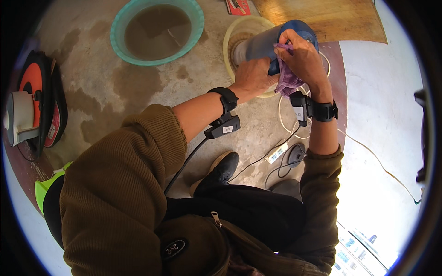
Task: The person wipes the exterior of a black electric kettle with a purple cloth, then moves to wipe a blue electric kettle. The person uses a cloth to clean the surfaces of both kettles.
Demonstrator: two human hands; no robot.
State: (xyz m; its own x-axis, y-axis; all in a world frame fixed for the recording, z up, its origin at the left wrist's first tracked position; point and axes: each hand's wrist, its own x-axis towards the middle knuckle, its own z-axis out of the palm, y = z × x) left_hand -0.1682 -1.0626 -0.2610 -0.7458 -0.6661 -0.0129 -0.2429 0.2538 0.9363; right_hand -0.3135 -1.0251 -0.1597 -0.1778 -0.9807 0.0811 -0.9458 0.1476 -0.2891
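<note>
A blue-and-grey cylindrical container (260, 42) lies tilted over a pale yellow basin (230, 32) at the upper right. My left hand (251, 76) is closed on a dark blue part that looks like its handle, low on the near side. My right hand (301, 57) grips a crumpled purple cloth (287, 80) against the container's blue end, fingers bent over it. The cloth hangs down beside my left fingers. What lies inside the yellow basin is mostly hidden by the container and my hands.
A teal basin (115, 37) of murky water sits at upper left, a wooden board (354, 20) at upper right, red-and-grey appliances (30, 110) at left. A white power strip (276, 152), cords and a dark round base (296, 155) lie near my shoe (224, 168).
</note>
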